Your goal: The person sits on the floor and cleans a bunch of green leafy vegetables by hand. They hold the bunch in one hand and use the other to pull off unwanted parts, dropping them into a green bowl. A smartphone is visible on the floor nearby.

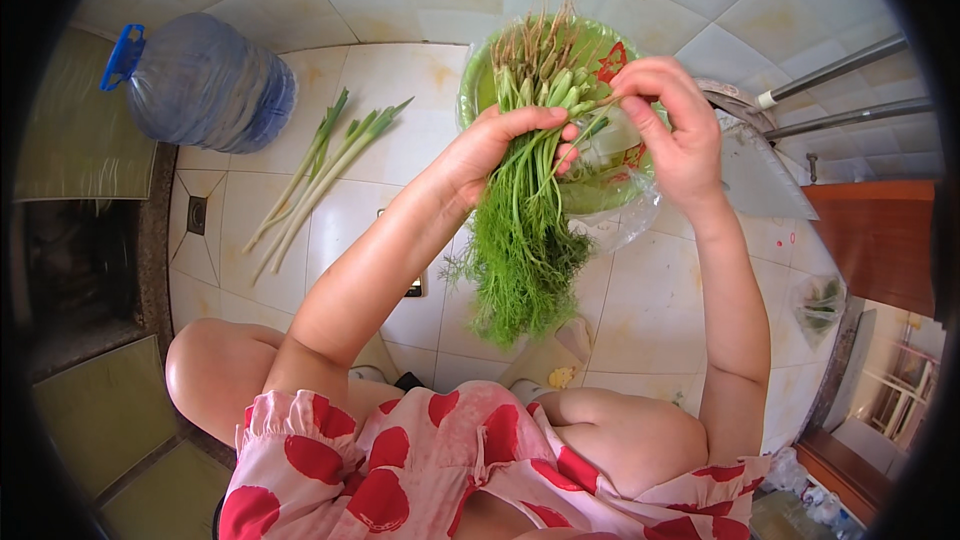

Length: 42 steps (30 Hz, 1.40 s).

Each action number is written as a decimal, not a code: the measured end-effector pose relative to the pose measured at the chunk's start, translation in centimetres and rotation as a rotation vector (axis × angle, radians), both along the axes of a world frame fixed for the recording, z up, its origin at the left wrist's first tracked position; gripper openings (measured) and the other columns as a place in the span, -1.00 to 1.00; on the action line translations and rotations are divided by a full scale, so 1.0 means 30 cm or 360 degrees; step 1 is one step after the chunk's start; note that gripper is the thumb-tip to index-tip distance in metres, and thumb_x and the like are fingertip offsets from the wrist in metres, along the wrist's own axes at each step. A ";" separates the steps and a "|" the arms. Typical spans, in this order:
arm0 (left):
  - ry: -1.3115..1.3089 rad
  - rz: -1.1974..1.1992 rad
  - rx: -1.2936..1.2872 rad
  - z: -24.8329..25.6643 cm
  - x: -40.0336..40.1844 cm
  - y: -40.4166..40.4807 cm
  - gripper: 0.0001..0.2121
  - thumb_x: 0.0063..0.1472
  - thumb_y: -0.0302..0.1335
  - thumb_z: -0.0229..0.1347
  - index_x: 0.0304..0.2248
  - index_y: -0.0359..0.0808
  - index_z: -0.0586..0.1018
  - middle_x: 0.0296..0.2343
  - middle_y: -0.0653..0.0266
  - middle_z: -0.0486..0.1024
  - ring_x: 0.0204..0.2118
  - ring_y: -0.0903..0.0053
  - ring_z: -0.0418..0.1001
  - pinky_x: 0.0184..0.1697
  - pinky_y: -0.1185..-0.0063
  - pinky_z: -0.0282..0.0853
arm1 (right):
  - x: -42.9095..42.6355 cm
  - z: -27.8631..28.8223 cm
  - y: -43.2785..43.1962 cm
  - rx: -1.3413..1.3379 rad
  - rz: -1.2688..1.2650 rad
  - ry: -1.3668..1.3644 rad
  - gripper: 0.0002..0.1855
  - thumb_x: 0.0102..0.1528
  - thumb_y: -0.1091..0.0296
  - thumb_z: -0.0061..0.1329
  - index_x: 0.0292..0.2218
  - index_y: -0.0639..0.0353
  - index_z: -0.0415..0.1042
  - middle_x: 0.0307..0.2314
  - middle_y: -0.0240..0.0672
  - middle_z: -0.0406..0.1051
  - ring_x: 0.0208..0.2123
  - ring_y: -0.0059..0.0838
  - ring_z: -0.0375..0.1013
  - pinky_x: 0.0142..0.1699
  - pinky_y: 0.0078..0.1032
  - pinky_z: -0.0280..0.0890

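Observation:
My left hand (517,139) is closed around the stems of a thick bunch of feathery green herbs (525,240), which looks like dill or fennel. The brown roots point up towards the wall and the leaves hang towards me. At the right side of the bunch, the thumb and fingers of my right hand (664,124) pinch the root end of one stem. Behind and below the bunch stands a green basin (480,75) lined with a clear plastic bag with red print. What lies inside it is partly hidden.
Several spring onions (315,187) lie on the tiled floor at the left, near a large water bottle (214,82) with a blue handle. A floor drain (196,215) is close by. At the right are metal poles (840,75) and a small plastic bag with greens (819,305).

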<state>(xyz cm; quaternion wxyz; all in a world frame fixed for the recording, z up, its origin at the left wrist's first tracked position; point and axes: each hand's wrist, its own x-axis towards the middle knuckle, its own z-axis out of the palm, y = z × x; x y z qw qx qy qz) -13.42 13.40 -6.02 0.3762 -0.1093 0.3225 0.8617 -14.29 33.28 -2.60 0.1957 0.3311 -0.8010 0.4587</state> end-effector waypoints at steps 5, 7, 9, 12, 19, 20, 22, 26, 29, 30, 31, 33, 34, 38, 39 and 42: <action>0.0038 -0.0076 -0.0004 -0.021 -0.007 -0.017 -0.84 0.08 -0.40 0.07 -0.43 -0.35 0.44 -0.61 0.29 0.44 -0.59 0.59 0.44 -0.51 0.68 0.42 | 0.005 0.019 0.027 -0.0504 -0.0019 -0.0548 -0.90 0.12 0.48 -0.17 -0.30 0.28 0.34 -0.38 -0.42 0.38 -0.35 -0.66 0.34 -0.24 -0.69 0.25; 0.0061 -0.0060 -0.0019 -0.020 -0.005 -0.016 -0.84 0.09 -0.40 0.07 -0.43 -0.34 0.44 -0.61 0.30 0.44 -0.58 0.59 0.44 -0.52 0.67 0.42 | 0.001 0.019 0.053 -0.0536 -0.0022 -0.0619 -0.85 0.14 0.44 -0.18 -0.26 0.27 0.35 -0.37 -0.40 0.41 -0.34 -0.67 0.36 -0.24 -0.71 0.25; 0.0052 -0.0003 -0.0014 -0.014 -0.002 -0.012 -0.83 0.09 -0.39 0.07 -0.43 -0.34 0.43 -0.60 0.31 0.43 -0.57 0.59 0.43 -0.52 0.68 0.41 | -0.001 0.021 0.075 -0.0514 -0.0042 -0.0656 -0.83 0.14 0.42 -0.19 -0.23 0.25 0.34 -0.35 -0.39 0.41 -0.35 -0.68 0.34 -0.24 -0.70 0.23; 0.0063 0.0019 0.0022 -0.042 -0.013 -0.029 -0.83 0.10 -0.39 0.06 -0.42 -0.34 0.42 -0.60 0.33 0.41 -0.56 0.60 0.42 -0.52 0.68 0.40 | -0.014 0.022 0.115 -0.0479 -0.0234 -0.0647 -0.83 0.13 0.40 -0.17 -0.25 0.25 0.35 -0.38 -0.40 0.42 -0.38 -0.70 0.34 -0.28 -0.71 0.25; 0.0024 0.0225 0.0258 -0.031 -0.013 -0.052 -0.84 0.08 -0.41 0.07 -0.45 -0.36 0.43 -0.65 0.33 0.39 -0.61 0.61 0.38 -0.56 0.68 0.35 | -0.046 -0.039 0.288 0.0040 -0.0477 -0.0827 -0.87 0.09 0.40 -0.14 -0.31 0.23 0.35 -0.48 -0.47 0.41 -0.44 -0.75 0.30 -0.32 -0.70 0.24; 0.0033 0.0242 0.0276 -0.026 -0.012 -0.057 -0.84 0.08 -0.41 0.07 -0.45 -0.36 0.43 -0.65 0.33 0.39 -0.61 0.61 0.38 -0.56 0.68 0.34 | -0.047 -0.054 0.309 0.0187 -0.0424 -0.0896 -0.88 0.08 0.42 -0.13 -0.32 0.23 0.35 -0.49 -0.47 0.40 -0.44 -0.75 0.30 -0.31 -0.69 0.24; 0.0139 0.0178 0.0133 -0.031 -0.007 -0.074 -0.84 0.12 -0.34 0.03 -0.42 -0.25 0.36 -0.65 0.46 0.30 -0.56 0.68 0.33 -0.53 0.73 0.32 | -0.016 -0.044 0.237 0.0589 -0.0461 -0.0657 -0.88 -0.02 0.48 -0.04 -0.37 0.23 0.36 -0.46 -0.38 0.39 -0.40 -0.54 0.36 -0.28 -0.57 0.27; 0.0194 0.0104 0.0004 -0.022 0.014 -0.075 -0.83 0.11 -0.34 0.03 -0.43 -0.26 0.39 -0.67 0.47 0.30 -0.57 0.67 0.32 -0.54 0.74 0.30 | 0.003 0.080 0.012 0.0605 -0.0277 0.0493 -0.82 -0.12 0.47 0.03 -0.39 0.24 0.36 -0.42 -0.32 0.36 -0.35 -0.33 0.37 -0.25 -0.45 0.28; 0.0189 0.0082 -0.0095 -0.010 0.026 -0.056 -0.83 0.10 -0.34 0.05 -0.45 -0.29 0.43 -0.67 0.43 0.31 -0.58 0.65 0.32 -0.52 0.73 0.30 | 0.005 0.105 -0.057 0.0609 -0.0074 0.0789 -0.81 -0.16 0.46 0.03 -0.41 0.23 0.36 -0.43 -0.33 0.34 -0.35 -0.32 0.36 -0.24 -0.45 0.28; 0.0209 0.0078 -0.0077 -0.002 0.028 -0.049 -0.83 0.10 -0.35 0.05 -0.45 -0.30 0.43 -0.67 0.43 0.31 -0.58 0.65 0.32 -0.52 0.73 0.30 | 0.008 0.108 -0.062 0.0667 -0.0044 0.0828 -0.81 -0.16 0.46 0.03 -0.42 0.22 0.36 -0.44 -0.34 0.34 -0.35 -0.34 0.36 -0.24 -0.45 0.28; 0.0228 0.0074 -0.0058 0.013 0.032 -0.042 -0.82 0.10 -0.35 0.05 -0.44 -0.30 0.42 -0.67 0.42 0.32 -0.59 0.65 0.31 -0.51 0.73 0.30 | 0.011 0.098 -0.061 0.0723 -0.0054 0.0799 -0.82 -0.17 0.46 0.02 -0.44 0.21 0.35 -0.46 -0.35 0.33 -0.34 -0.37 0.36 -0.23 -0.47 0.27; 0.0240 0.0112 -0.0019 0.027 0.040 -0.032 -0.82 0.10 -0.38 0.05 -0.44 -0.35 0.42 -0.67 0.39 0.31 -0.59 0.66 0.30 -0.50 0.74 0.30 | 0.005 0.073 -0.055 0.0894 -0.0096 0.0763 -0.83 -0.18 0.47 0.02 -0.45 0.20 0.36 -0.47 -0.35 0.33 -0.35 -0.38 0.35 -0.24 -0.46 0.27; 0.0203 0.0119 0.0021 0.030 0.041 -0.030 -0.84 0.09 -0.42 0.06 -0.43 -0.36 0.42 -0.63 0.36 0.35 -0.60 0.67 0.31 -0.52 0.72 0.31 | 0.002 0.067 -0.053 0.0979 -0.0117 0.0744 -0.84 -0.18 0.48 0.02 -0.45 0.20 0.36 -0.47 -0.35 0.33 -0.35 -0.39 0.34 -0.24 -0.45 0.27; 0.0153 0.0097 0.0077 0.034 0.042 -0.034 -0.85 0.05 -0.51 0.08 -0.38 -0.38 0.41 -0.54 0.29 0.42 -0.62 0.68 0.32 -0.56 0.69 0.32 | 0.002 0.076 -0.048 0.0957 -0.0058 0.0890 -0.89 -0.13 0.45 -0.02 -0.48 0.21 0.36 -0.48 -0.35 0.33 -0.37 -0.40 0.33 -0.29 -0.47 0.25; 0.0169 0.0078 0.0065 0.035 0.042 -0.038 -0.84 0.05 -0.52 0.08 -0.37 -0.38 0.41 -0.53 0.29 0.42 -0.62 0.68 0.32 -0.56 0.69 0.31 | 0.013 0.076 -0.044 0.0896 -0.0019 0.0750 -0.91 -0.10 0.44 -0.04 -0.48 0.22 0.36 -0.48 -0.35 0.33 -0.37 -0.40 0.32 -0.30 -0.49 0.25; 0.0367 0.0098 0.0073 0.055 0.043 -0.044 -0.86 0.03 -0.53 0.08 -0.40 -0.40 0.42 -0.56 0.29 0.42 -0.62 0.70 0.31 -0.58 0.70 0.27 | 0.035 0.058 -0.044 0.0425 0.0169 -0.0034 -0.92 -0.01 0.43 -0.09 -0.48 0.24 0.37 -0.50 -0.37 0.34 -0.40 -0.45 0.31 -0.31 -0.54 0.22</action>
